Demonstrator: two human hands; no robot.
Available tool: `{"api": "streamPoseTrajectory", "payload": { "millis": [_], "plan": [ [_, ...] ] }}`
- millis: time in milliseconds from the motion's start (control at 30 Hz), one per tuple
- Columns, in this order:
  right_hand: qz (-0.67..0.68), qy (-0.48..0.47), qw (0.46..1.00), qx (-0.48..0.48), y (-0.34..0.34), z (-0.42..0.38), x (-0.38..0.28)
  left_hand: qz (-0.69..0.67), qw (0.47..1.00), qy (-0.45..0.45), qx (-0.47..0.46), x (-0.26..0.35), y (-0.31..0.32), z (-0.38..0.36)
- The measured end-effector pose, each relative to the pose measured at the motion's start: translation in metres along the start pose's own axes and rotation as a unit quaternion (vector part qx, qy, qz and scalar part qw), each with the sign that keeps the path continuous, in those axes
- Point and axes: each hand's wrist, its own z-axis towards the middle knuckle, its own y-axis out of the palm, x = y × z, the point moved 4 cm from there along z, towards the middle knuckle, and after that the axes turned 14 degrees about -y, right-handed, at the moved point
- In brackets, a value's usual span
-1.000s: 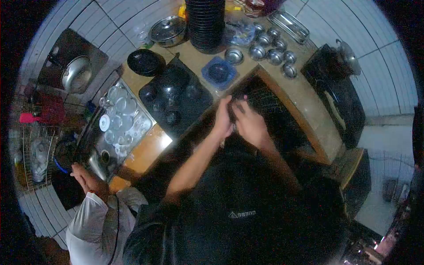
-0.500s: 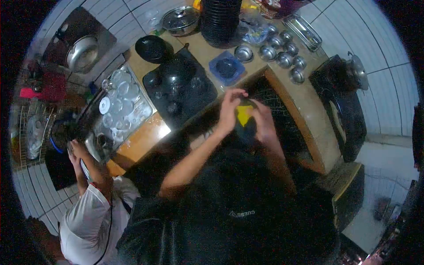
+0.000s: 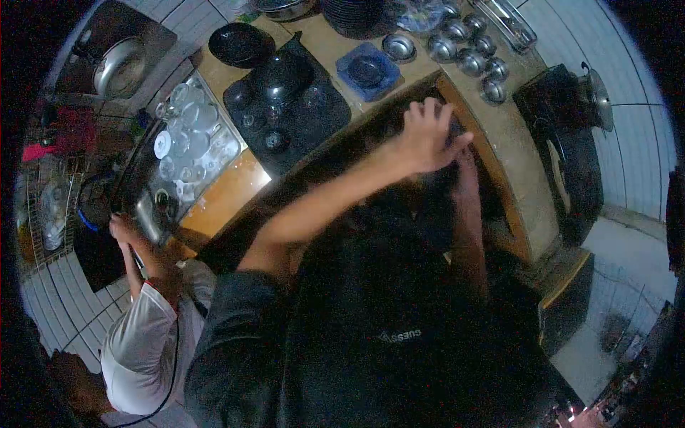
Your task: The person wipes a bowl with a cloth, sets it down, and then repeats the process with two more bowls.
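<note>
My left hand is over the open recess below the counter edge, its fingers spread apart and its thumb stretched to the right. Close beside it, my right hand is dim and partly hidden behind the left thumb. A dark object shows between the two hands, apparently in my right hand's grip; its kind cannot be made out. On the counter beyond lies a blue square tray with a dark round thing in it. A small metal bowl stands beside that.
Glasses crowd a metal tray at left. More dark glassware sits on a black mat. Several metal bowls stand at the back right, near a black stove. A person in a white shirt works at left.
Both hands have moved right and farther out over the recess. The yellow patch on the dark object between them no longer shows. My left hand now covers much of it.
</note>
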Motion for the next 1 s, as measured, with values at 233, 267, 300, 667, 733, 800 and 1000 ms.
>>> {"api": "streamPoseTrajectory", "payload": {
  "millis": [233, 267, 300, 667, 733, 800, 1000],
  "plan": [
    [0.093, -0.023, 0.995, -0.028, -0.020, 0.002, -0.051, -0.091, 0.990, 0.098, -0.034, 0.022, 0.033, 0.038],
    [0.095, -0.021, 0.995, -0.027, -0.026, 0.002, -0.050, -0.116, 0.986, 0.113, -0.027, 0.025, 0.036, 0.040],
    [0.103, -0.013, 0.994, -0.014, -0.034, 0.002, -0.049, -0.114, 0.987, 0.111, -0.029, 0.032, 0.039, 0.043],
    [0.083, -0.117, 0.975, -0.168, -0.107, 0.076, -0.049, 0.253, 0.908, 0.334, -0.014, 0.092, 0.098, 0.109],
    [-0.025, -0.278, 0.917, -0.285, -0.144, 0.104, -0.018, 0.275, 0.904, 0.328, -0.009, 0.083, 0.111, 0.120],
    [-0.048, -0.233, 0.941, -0.239, -0.149, 0.113, -0.019, 0.279, 0.910, 0.308, -0.004, 0.069, 0.116, 0.128],
    [0.077, 0.032, 0.996, -0.043, -0.119, 0.102, -0.033, 0.387, 0.871, 0.302, -0.019, 0.019, 0.134, 0.152]
  ]
}}
